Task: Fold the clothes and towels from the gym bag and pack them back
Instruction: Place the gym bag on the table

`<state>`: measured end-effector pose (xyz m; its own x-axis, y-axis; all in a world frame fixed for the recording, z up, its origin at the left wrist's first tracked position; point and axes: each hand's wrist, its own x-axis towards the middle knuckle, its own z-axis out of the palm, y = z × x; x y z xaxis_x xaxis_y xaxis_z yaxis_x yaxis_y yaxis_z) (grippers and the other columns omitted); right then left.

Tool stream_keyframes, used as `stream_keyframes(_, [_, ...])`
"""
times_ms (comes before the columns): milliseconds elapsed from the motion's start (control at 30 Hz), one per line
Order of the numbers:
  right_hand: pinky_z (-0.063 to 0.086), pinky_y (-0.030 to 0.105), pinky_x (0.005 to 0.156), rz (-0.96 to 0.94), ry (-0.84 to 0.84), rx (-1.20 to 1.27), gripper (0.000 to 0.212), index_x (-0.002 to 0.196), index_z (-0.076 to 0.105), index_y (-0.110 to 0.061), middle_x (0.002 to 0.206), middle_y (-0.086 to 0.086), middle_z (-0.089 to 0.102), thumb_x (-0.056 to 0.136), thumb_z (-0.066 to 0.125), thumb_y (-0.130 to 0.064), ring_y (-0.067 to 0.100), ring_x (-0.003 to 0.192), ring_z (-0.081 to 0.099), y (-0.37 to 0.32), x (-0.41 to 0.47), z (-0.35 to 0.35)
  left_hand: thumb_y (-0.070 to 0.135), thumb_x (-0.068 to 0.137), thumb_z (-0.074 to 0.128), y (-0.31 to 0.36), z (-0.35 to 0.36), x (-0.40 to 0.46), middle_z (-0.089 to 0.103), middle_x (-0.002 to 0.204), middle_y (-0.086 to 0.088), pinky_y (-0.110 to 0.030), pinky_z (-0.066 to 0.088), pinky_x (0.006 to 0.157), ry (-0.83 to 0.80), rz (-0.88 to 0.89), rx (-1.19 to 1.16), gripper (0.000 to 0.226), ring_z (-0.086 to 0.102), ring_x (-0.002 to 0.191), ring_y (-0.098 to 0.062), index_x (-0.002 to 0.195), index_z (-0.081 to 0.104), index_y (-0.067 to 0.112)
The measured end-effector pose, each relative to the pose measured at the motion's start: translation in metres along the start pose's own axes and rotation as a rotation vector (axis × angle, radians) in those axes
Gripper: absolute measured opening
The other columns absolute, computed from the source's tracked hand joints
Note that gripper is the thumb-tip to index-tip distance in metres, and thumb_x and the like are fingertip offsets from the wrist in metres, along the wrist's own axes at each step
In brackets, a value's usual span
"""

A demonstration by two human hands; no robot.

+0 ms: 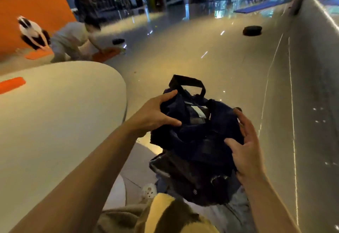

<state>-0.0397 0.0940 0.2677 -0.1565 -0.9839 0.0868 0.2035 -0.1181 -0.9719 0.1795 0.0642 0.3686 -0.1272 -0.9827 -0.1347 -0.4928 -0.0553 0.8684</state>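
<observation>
Broadly, we are beside a big pale table [55, 122] on our left, with glossy floor [201, 58] running ahead and a grey wall [311, 86] on our right. Our dark gym bag [194, 137] hangs in the air between our hands, off the table's right edge and above our lap, its black handle [189, 84] standing up at the far side. A dark item sits below the bag near our knees; we cannot tell what it is.

Our left hand [156, 113] grips the bag's upper left edge, fingers curled over the fabric and thumb underneath. Our right hand [245, 144] cups the right side, fingers fairly straight against the cloth and thumb pressing the near face, more a support than a pinch.

We judge the step to be getting the bag open for unpacking. To do it well, we should set it down on the table first, keep the left grip on the rim, and use the right hand to spread the mouth, so clothes come out singly rather than in a tangle. An orange cloth [12, 85] lies at the table's far left.
</observation>
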Motion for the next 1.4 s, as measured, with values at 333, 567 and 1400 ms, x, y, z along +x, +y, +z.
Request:
stream_keyframes(333, [0.057, 0.043, 0.075, -0.408, -0.319, 0.137, 0.081, 0.133, 0.049, -0.037, 0.125, -0.002, 0.06, 0.079, 0.045, 0.024, 0.022, 0.103, 0.064, -0.172, -0.08, 0.088, 0.008, 0.061, 0.083, 0.119, -0.1, -0.218, 0.05, 0.123, 0.021, -0.028, 0.049, 0.098, 0.421, 0.386, 0.078, 0.093, 0.052, 0.117, -0.004, 0.141, 0.043, 0.034])
stream_keyframes(567, [0.056, 0.046, 0.078, -0.434, -0.638, 0.094, 0.083, 0.137, 0.045, -0.031, 0.13, 0.004, 0.058, 0.079, 0.038, 0.028, 0.023, 0.11, 0.062, -0.175, -0.126, 0.137, 0.017, 0.061, 0.09, 0.053, -0.095, -0.32, 0.048, 0.134, 0.024, -0.025, 0.047, 0.099, 0.814, 0.376, 0.117, 0.094, 0.051, 0.122, -0.001, 0.134, 0.041, 0.05])
stream_keyframes(1400, [0.049, 0.032, 0.098, -0.481, -1.043, -0.221, 0.076, 0.136, 0.045, -0.037, 0.128, -0.01, 0.057, 0.082, 0.045, 0.016, 0.003, 0.122, 0.051, -0.107, -0.238, 0.253, 0.031, 0.064, 0.086, -0.097, -0.055, -0.454, 0.042, 0.133, 0.022, -0.022, 0.034, 0.097, 1.268, -0.369, 0.112, 0.09, 0.043, 0.121, -0.004, 0.142, 0.04, 0.039])
